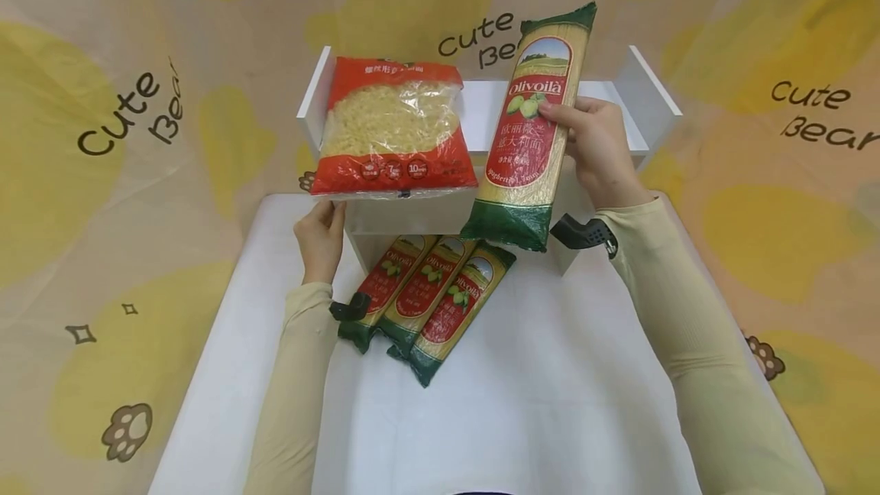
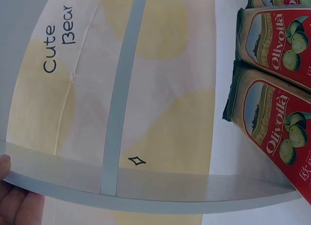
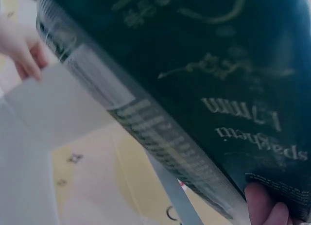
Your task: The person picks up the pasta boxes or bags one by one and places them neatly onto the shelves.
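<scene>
My right hand point(image 1: 605, 151) holds up a spaghetti pack point(image 1: 525, 143) with green ends, its thumb on the red label. In the right wrist view the dark green back of the pack fills much of the picture, with fingertips point(image 3: 265, 205) against it. My left hand point(image 1: 321, 239) grips the side panel of a white shelf point(image 2: 170, 205) at its left. A red bag of short pasta point(image 1: 395, 124) leans on the top tier, just above that hand. Three more spaghetti packs point(image 1: 454, 312) lie slanted side by side at the lower tier, sticking out at the front.
The shelf's raised right side point(image 1: 649, 101) stands beyond the right hand. A white-covered table point(image 1: 522, 403) lies under everything. Behind and around hangs a yellow patterned cloth point(image 1: 172, 174) printed with "Cute Bear".
</scene>
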The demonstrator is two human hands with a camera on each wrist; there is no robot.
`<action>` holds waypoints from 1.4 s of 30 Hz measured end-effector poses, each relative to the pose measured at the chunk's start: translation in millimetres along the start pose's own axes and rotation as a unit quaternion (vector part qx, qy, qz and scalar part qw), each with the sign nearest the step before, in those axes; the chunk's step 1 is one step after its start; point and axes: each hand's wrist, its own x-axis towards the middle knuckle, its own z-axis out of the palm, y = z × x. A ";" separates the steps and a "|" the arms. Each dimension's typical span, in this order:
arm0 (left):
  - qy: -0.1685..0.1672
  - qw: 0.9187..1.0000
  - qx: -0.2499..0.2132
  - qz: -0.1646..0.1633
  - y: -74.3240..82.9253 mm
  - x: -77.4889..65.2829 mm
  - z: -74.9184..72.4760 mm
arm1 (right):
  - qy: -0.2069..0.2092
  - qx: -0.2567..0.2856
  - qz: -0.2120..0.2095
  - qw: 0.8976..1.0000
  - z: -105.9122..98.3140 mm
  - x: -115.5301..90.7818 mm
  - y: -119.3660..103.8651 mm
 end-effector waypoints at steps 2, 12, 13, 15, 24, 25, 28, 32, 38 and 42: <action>0.000 1.000 -0.002 -0.001 0.4 -0.1 -0.3 | 0.002 -0.020 -0.011 1.000 0.7 4.0 -1.0; 0.011 1.000 -0.008 0.003 -0.5 -0.5 1.2 | 0.003 -0.103 -0.027 0.994 14.0 20.3 1.7; 0.011 1.000 -0.007 0.004 -0.9 -0.7 1.7 | 0.002 -0.117 -0.023 0.993 14.5 21.4 1.7; 0.012 1.000 -0.006 0.004 -1.1 -1.2 2.3 | -0.002 -0.143 -0.015 0.990 15.2 23.5 1.1; 0.009 1.000 -0.001 0.007 1.0 -0.8 1.4 | -0.023 -0.264 -0.023 0.964 14.3 26.3 -1.0; 0.008 1.000 0.000 0.005 0.9 -0.7 1.3 | -0.026 -0.279 -0.023 0.960 14.3 26.3 -1.1; 0.008 1.000 0.007 -0.002 -0.1 -0.3 1.3 | -0.032 -0.302 -0.013 0.953 15.9 26.6 -0.9; 0.006 1.000 0.008 -0.010 -1.8 -0.6 1.0 | -0.042 -0.311 0.000 0.949 20.0 27.4 0.5; 0.002 1.000 0.005 -0.010 -1.4 -1.6 0.9 | -0.057 -0.323 0.007 0.945 21.1 25.6 1.7; 0.001 1.000 0.002 -0.009 -0.3 -0.5 1.3 | -0.059 -0.330 -0.001 0.942 18.1 21.9 -0.3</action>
